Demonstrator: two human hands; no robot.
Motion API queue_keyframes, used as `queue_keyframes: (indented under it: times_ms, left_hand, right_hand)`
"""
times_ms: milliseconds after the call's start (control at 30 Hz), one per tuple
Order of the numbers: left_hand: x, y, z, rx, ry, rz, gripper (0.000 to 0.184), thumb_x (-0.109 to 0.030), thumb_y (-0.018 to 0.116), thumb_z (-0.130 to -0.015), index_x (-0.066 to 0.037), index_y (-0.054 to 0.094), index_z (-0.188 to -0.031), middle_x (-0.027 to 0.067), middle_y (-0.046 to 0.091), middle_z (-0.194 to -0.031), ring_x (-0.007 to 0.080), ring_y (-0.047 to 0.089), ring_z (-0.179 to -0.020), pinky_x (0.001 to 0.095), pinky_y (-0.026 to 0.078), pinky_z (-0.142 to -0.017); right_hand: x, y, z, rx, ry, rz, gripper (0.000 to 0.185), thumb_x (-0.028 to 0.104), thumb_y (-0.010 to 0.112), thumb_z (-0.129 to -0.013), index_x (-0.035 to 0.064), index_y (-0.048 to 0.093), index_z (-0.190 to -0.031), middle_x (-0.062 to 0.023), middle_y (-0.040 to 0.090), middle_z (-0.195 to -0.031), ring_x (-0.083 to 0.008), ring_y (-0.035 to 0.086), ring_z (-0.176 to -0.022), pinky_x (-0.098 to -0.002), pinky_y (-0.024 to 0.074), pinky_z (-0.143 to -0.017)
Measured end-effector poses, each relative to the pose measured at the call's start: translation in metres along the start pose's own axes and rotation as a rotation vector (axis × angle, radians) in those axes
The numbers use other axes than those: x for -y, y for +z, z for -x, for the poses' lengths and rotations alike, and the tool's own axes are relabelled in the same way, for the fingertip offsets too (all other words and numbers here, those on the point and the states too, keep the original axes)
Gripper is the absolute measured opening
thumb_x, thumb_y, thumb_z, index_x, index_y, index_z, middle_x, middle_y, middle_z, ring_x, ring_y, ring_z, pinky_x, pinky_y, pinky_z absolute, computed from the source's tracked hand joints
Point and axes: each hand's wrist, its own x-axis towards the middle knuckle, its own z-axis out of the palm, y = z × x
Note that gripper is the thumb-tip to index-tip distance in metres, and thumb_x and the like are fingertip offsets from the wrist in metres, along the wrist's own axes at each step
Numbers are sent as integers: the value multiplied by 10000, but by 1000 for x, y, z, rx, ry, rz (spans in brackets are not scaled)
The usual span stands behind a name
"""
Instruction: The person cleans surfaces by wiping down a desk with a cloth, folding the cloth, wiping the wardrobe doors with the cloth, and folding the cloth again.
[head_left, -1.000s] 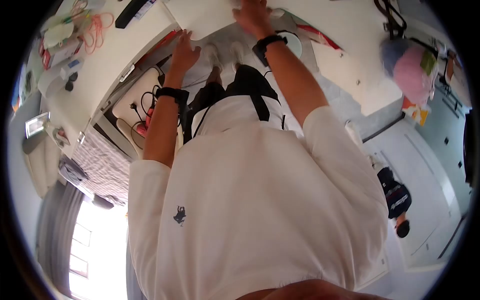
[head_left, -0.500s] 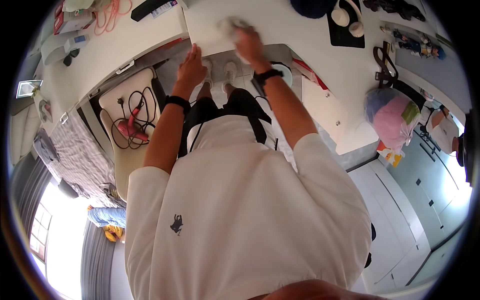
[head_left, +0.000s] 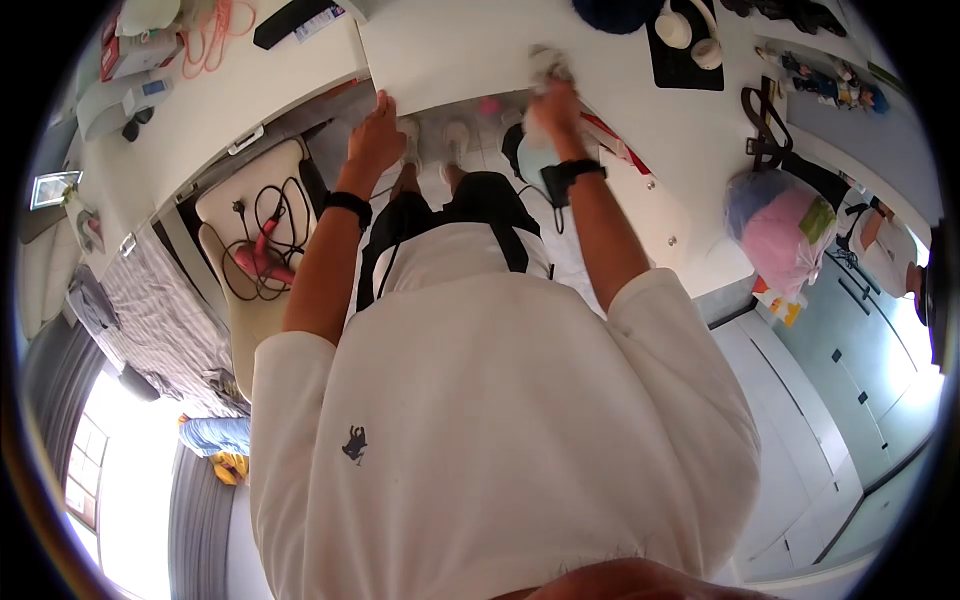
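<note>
My right hand (head_left: 556, 112) is over the front part of the white desk (head_left: 450, 50), right of the middle, blurred by motion. Its fingers are closed on a crumpled pale cloth (head_left: 550, 66), which lies against the desk top. Some of the cloth also shows beside the palm. My left hand (head_left: 375, 138) is at the desk's front edge, left of the middle, with its fingers stretched out and nothing in them.
A chair (head_left: 240, 325) at the left bears a pink hair dryer (head_left: 262, 258) with a black cord. Headphones (head_left: 675, 30) lie on a black mat at the upper right. A bin (head_left: 530, 155) stands below the desk; a filled plastic bag (head_left: 785, 225) is at the right.
Since half a second ago, my right hand has moved right with the cloth. My left hand stays near the edge. Compared with the earliest frame, the view takes in more of the desk.
</note>
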Motion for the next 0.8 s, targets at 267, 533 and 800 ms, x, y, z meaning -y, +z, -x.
queue_keyframes:
  times_ms: [267,533,800]
  left_hand:
    - [-2,-6,-3,26,-16,9,686,-187,535,-809,-19,299,-1430,157,228,-1531,358,498,-1208,442,458,-959]
    - [-4,0,6,6,-23,46,709,-175,496,-785,-13,285,-1442,144,200,-1546,345,530,-1171,430,457,-960]
    - [1,8,-3,32,-24,1,759,-188,563,-798,-1,229,-1453,180,159,-1545,396,536,-1142,450,474,-925]
  right_hand:
    - [-5,-31,13,155,-182,-52,279,161,696,-728,29,661,-972,-209,661,-974,-380,627,-935,-452,513,-812]
    - [13,-29,3,203,-13,86,230,136,661,-744,-9,658,-922,-204,668,-921,-376,640,-903,-451,523,-799]
    - [24,-21,5,236,-161,-155,254,123,653,-683,8,658,-910,-220,663,-899,-368,648,-884,-444,524,-781]
